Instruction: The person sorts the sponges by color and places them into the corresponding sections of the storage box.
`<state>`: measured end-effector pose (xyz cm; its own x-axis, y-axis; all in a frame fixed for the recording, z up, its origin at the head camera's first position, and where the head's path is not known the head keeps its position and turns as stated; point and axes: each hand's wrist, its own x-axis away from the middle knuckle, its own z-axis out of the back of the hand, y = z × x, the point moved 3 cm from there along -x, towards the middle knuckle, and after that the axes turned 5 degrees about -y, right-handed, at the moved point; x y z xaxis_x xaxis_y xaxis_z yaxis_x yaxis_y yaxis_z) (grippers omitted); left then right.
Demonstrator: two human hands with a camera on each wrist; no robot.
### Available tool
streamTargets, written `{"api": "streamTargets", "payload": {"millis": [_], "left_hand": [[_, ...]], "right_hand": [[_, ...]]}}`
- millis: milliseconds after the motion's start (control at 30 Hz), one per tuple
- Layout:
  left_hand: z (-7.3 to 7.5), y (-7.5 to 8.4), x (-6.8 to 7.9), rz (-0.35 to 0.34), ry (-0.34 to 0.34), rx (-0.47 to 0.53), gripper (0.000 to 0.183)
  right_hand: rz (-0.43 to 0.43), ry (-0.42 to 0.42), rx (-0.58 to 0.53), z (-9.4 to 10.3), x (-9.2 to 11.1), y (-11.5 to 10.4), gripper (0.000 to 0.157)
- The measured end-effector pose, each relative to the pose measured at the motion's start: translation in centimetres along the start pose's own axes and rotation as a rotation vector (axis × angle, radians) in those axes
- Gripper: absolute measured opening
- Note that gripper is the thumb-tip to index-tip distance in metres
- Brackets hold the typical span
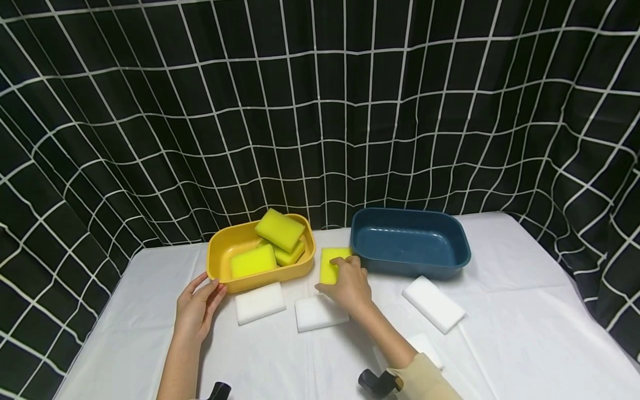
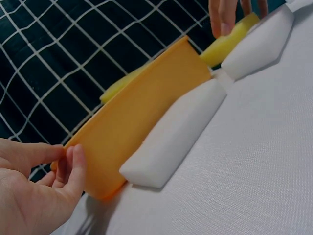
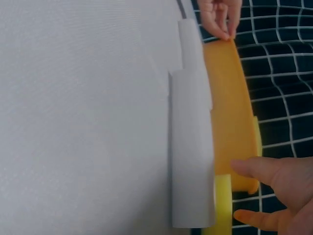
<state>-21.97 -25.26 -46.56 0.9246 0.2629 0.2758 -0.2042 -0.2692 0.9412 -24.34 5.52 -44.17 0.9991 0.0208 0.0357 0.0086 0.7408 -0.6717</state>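
Note:
My left hand pinches the front left corner of a yellow plastic bin, thumb and fingers at its rim in the left wrist view. Inside the bin lie yellow sponges, one leaning high on the others. To the bin's right, a yellow sponge rests flat on the cloth. Over this sponge reaches my right hand, thumb and fingers spread apart, fingertips right at its edges. The hand hides part of the sponge. In the right wrist view, a gap shows between the thumb and the finger beside the sponge.
A dark blue bin stands right of the right hand, its inside bare. Several white sponges lie on the white cloth: two in front, one at right, another partly behind the right forearm. A black grid curtain hangs behind.

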Motion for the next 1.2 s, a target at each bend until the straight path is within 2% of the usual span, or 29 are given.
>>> {"api": "streamTargets", "payload": {"millis": [333,567,733,1200], "left_hand": [[0.0,-0.1,0.0,0.004,0.005,-0.001,0.064],[0.1,-0.1,0.0,0.005,0.012,0.002,0.064],[0.0,-0.1,0.0,0.008,0.01,0.002,0.064],[-0.1,0.0,0.0,0.009,0.006,-0.008,0.065]], "right_hand": [[-0.03,0.032,0.051,-0.7,-0.4,-0.1,0.062],[-0.039,0.068,0.034,-1.0,-0.6,-0.2,0.065],[-0.039,0.089,0.07,-1.3,-0.8,-0.4,0.058],[-0.018,0.074,0.118,-0.6,-0.6,-0.7,0.054]]}}
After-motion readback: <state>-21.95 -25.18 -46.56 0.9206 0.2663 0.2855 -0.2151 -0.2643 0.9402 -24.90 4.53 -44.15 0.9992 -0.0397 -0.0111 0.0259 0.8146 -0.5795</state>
